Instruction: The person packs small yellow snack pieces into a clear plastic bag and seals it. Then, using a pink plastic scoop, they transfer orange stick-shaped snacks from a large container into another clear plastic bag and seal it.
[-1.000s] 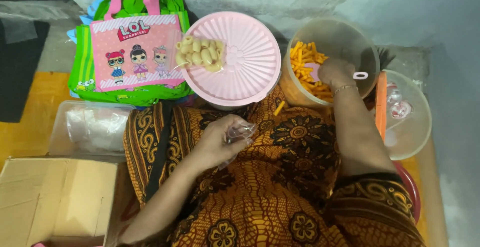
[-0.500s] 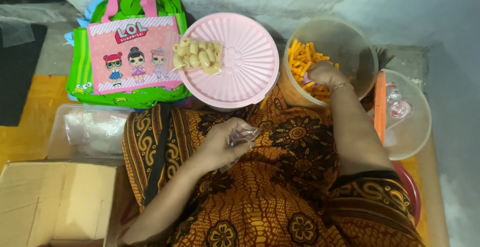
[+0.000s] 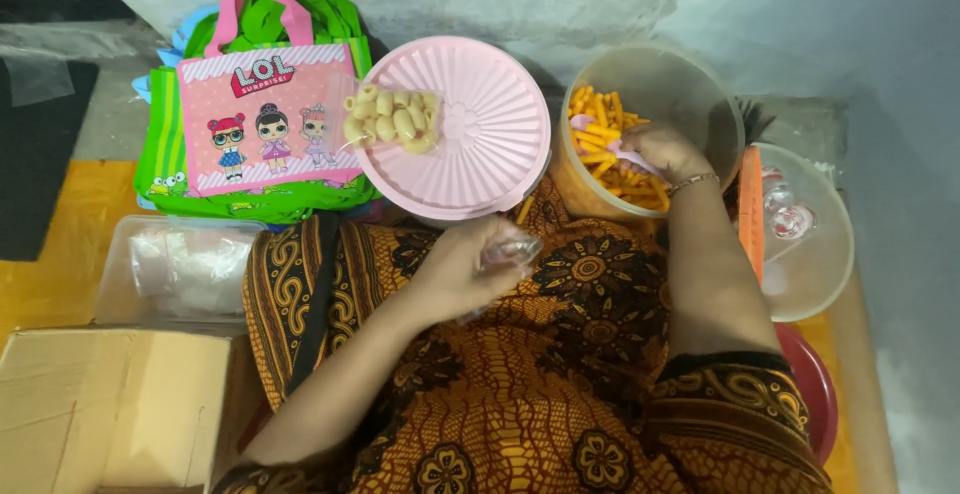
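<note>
Small clear plastic bag point(image 3: 508, 254): I see it pinched in the left hand, over the lap, just below the rim of the pink lid
Left hand point(image 3: 462, 269): fingers curled shut around the crumpled bag, resting above the patterned brown and orange cloth point(image 3: 560, 354) on the lap
Right hand point(image 3: 665, 151): reaching into the clear tub, closed on a pink scoop point(image 3: 612, 146) whose handle I see only in part, lying among the sticks
Orange snack sticks point(image 3: 600, 154): heaped in the tub, touching the right hand and the scoop
Clear tub point(image 3: 700, 79): round, open, standing just right of the pink lid
Pink ribbed lid point(image 3: 480, 134): round, sitting on a container between the tub and the bags, above the left hand
Packet of pale curled crackers point(image 3: 392, 119): in clear wrap, lying on the left part of the pink lid and overhanging the pink bag
Pink cartoon tote bag point(image 3: 265, 119): lying on top of a green bag point(image 3: 165, 169), left of the lid
Clear round lid point(image 3: 810, 244): at far right beside the right forearm, with small clear things on it that I cannot tell apart
Orange stick-shaped thing point(image 3: 750, 209): upright between the forearm and the clear lid
Clear box of plastic bags point(image 3: 180, 269): left of the lap
Cardboard box point(image 3: 110, 404): near corner, below the clear box
</note>
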